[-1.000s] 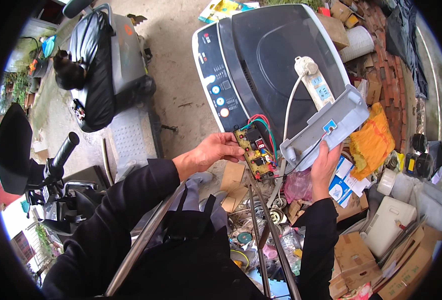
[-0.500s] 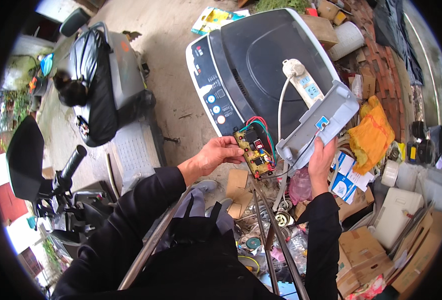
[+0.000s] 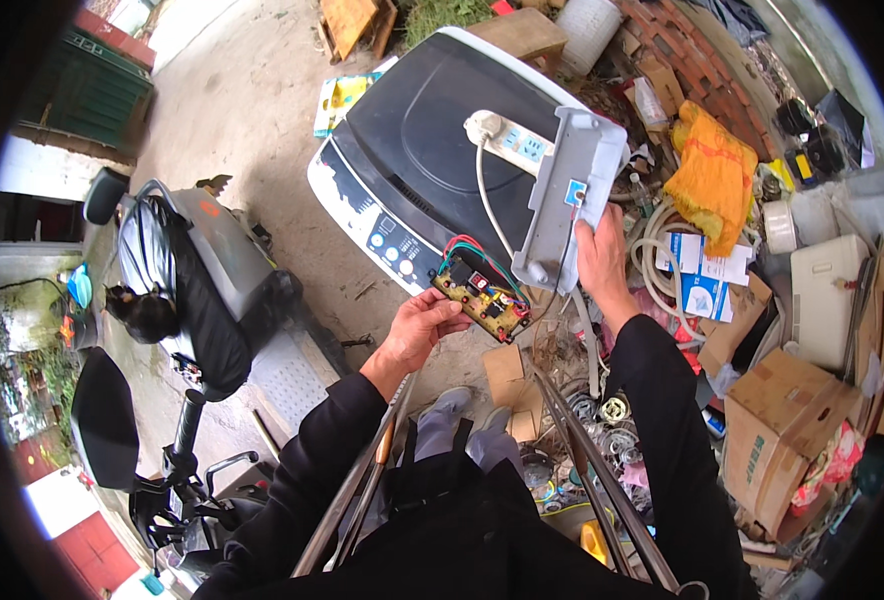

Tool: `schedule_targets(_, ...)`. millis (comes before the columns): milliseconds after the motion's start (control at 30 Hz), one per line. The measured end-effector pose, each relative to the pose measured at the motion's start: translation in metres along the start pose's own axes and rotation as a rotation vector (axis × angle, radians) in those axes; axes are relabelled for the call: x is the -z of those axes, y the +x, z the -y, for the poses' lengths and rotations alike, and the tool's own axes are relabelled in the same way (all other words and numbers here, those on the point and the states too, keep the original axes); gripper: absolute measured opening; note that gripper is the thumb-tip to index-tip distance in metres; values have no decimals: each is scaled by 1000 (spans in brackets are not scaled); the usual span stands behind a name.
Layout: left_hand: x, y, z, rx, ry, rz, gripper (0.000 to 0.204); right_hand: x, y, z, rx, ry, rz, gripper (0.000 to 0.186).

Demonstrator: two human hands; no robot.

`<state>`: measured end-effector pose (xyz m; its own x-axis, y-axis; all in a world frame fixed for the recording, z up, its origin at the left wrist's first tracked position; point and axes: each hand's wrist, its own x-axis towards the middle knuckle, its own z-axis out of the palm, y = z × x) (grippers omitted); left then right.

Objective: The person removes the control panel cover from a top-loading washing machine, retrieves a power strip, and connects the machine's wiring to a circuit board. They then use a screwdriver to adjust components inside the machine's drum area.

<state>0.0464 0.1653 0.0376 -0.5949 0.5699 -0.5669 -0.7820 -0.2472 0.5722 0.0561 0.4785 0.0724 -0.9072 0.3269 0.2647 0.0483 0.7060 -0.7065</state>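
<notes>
My left hand (image 3: 420, 328) pinches the left end of a yellowish circuit board (image 3: 482, 302) with a small display, buttons and red, green and blue wires. My right hand (image 3: 600, 258) grips the lower end of a grey plastic cover (image 3: 554, 215), its hollow side turned up. Inside that cover sits a small blue-and-white part (image 3: 575, 193) with a thin cable running down from it. Both pieces are held above the near edge of a washing machine (image 3: 422, 130) with a dark lid and a white control panel (image 3: 387, 243). A white power strip (image 3: 512, 142) lies on the lid, partly behind the cover.
A motorbike (image 3: 177, 480) and a grey vehicle with a black-covered seat (image 3: 207, 340) stand to the left; a black cat (image 3: 142, 312) is on it. Clutter fills the right: an orange cloth (image 3: 712, 175), hoses (image 3: 652, 262), a cardboard box (image 3: 787, 425). Metal bars (image 3: 602, 470) cross before me.
The view has shifted, so the washing machine sits further left. The grey cover has turned more upright. Both hands keep their hold on the board and the cover.
</notes>
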Motion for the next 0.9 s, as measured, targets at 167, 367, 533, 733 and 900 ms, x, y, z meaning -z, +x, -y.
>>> schedule_targets(167,3,2,2,-14,0,17,11,-1,2,-2,15,21,-8,26)
schedule_targets(367,7,2,7,-62,-13,32,10,-6,1,-6,28,19,-6,30)
schedule_targets(533,8,5,9,-67,9,72,11,-1,1,-2,4,1,-14,29)
schedule_targets(733,9,4,7,-54,31,77,13,-2,-1,-8,-4,-18,6,29)
schedule_targets(900,10,5,8,-50,14,82,12,-2,2,-5,-21,-13,11,29)
